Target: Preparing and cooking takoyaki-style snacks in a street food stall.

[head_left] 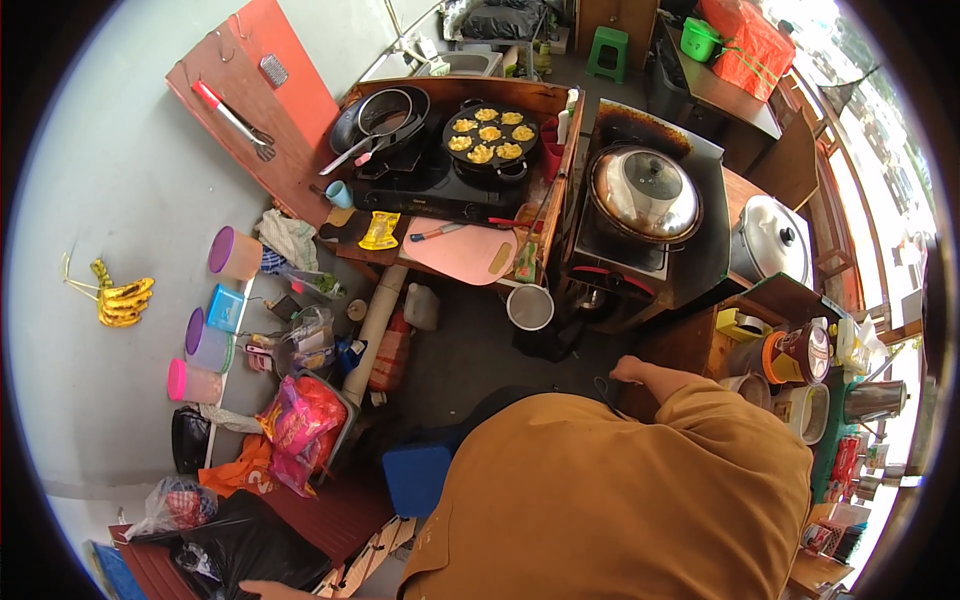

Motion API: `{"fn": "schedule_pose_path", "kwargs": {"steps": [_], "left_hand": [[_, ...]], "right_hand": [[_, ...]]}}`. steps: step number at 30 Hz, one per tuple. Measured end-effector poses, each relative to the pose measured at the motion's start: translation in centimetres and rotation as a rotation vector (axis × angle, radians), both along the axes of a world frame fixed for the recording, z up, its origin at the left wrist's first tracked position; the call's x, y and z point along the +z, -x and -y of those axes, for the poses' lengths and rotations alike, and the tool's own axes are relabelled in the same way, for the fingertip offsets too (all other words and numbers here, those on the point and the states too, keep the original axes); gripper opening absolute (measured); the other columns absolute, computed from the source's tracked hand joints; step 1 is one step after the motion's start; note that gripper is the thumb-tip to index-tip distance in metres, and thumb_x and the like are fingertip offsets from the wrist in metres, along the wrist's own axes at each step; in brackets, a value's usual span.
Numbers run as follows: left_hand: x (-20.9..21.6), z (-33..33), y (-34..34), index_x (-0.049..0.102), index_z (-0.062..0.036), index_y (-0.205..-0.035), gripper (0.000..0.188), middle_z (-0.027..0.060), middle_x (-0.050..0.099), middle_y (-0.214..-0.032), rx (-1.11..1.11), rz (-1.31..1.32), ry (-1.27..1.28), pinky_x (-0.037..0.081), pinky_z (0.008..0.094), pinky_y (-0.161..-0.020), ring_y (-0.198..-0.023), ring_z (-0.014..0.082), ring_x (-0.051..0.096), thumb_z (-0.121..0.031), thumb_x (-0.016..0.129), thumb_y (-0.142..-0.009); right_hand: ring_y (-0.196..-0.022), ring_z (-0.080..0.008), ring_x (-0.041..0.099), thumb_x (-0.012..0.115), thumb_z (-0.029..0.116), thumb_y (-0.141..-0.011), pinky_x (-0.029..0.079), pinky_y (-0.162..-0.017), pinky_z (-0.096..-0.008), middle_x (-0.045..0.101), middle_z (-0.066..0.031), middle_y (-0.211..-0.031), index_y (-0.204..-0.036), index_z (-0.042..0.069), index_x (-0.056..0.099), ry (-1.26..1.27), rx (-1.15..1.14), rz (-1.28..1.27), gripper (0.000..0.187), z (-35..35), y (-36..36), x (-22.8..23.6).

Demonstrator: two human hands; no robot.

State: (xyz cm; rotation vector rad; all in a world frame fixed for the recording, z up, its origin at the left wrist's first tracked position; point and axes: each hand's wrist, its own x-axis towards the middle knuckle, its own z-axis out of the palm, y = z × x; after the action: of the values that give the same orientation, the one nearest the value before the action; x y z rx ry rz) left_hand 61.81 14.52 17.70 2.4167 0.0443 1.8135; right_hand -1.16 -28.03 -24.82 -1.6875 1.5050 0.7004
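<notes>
My right hand is curled beside the wooden cabinet on the right, at the end of my bent arm; what it holds, if anything, I cannot make out. A thin dark loop, perhaps a cord, shows just left of its fingers. At the lower left edge, my left hand is partly cut off by the frame. It lies next to a black plastic bag, its visible fingers stretched out; whether they touch the bag is unclear. My brown shirt fills the lower middle and hides most of my left arm.
A gas stove carries a black moulded pan with several yellow rounds. Right of it stands a lidded pot on another burner. A pink cutting board lies on the front ledge. A blue stool stands by my left side.
</notes>
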Motion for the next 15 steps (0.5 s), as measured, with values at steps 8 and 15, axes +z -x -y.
{"fn": "schedule_pose_path", "kwargs": {"steps": [8, 15], "left_hand": [[-2.0, 22.1, -0.3, 0.068, 0.0004, -0.114, 0.031, 0.0154, 0.071, -0.104, -0.886, -0.569, 0.079, 0.052, 0.0375, -0.082, -0.088, 0.0286, 0.067, -0.022, 0.067, -0.093], [-14.5, 36.3, -1.6, 0.073, -0.0109, -0.107, 0.032, 0.0151, 0.073, -0.101, -1.039, -1.206, -0.437, 0.054, 0.0456, -0.083, -0.096, 0.0363, 0.069, -0.033, 0.07, -0.085]], "right_hand": [[-0.078, -0.0346, 0.072, 0.068, 0.026, -0.085, 0.057, -0.066, -0.0427, 0.071, -0.0198, -0.084, -0.095, 0.003, 0.074, -0.009, 0.187, 0.039, 0.026, -4.7, 4.6, -5.0], [-0.075, -0.0349, 0.07, 0.068, 0.032, -0.088, 0.056, -0.068, -0.0428, 0.071, -0.0212, -0.089, -0.092, 0.005, 0.073, -0.025, -0.338, 0.405, 0.028, -8.6, 3.1, -9.2]]}}
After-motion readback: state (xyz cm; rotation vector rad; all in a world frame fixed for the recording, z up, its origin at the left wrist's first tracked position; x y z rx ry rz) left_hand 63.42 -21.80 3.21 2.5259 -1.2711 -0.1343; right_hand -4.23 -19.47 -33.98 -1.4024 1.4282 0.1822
